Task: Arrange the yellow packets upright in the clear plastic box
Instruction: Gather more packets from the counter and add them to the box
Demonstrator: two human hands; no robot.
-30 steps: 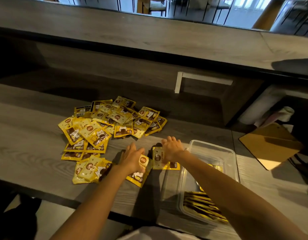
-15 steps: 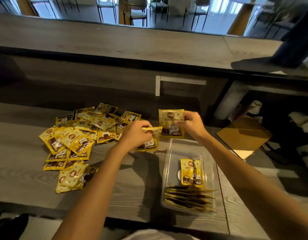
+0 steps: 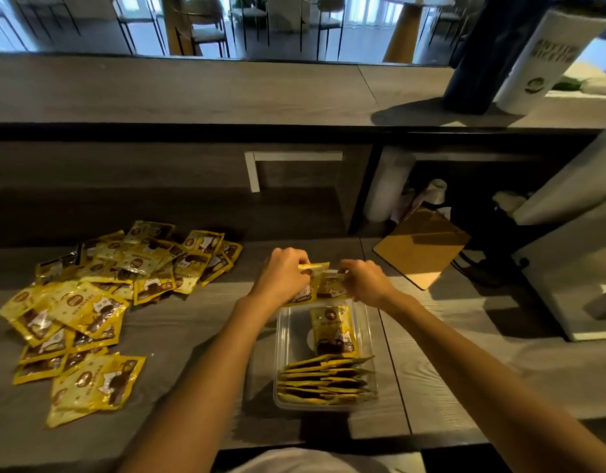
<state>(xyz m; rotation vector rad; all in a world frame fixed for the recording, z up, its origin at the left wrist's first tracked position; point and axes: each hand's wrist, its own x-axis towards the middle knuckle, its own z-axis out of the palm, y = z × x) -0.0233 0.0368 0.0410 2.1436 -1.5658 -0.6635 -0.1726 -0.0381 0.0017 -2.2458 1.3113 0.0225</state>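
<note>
One clear plastic box (image 3: pixel 279 336). Two held packets (image 3: pixel 328 285) are being gripped: left hand (image 3: pixel 282 276) one, right hand (image 3: pixel 366 284) one. In box: one loose packet (image 3: pixel 332 331), roughly eight upright packets (image 3: pixel 325 377). Table pile (image 3: pixel 100 302): twenty-odd, overlapping.

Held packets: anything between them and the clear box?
Nothing above the clear box; left hand and right hand hold the packets over its far rim. Inside, a leaning packet rests against the upright row, covering the next slot.
</note>
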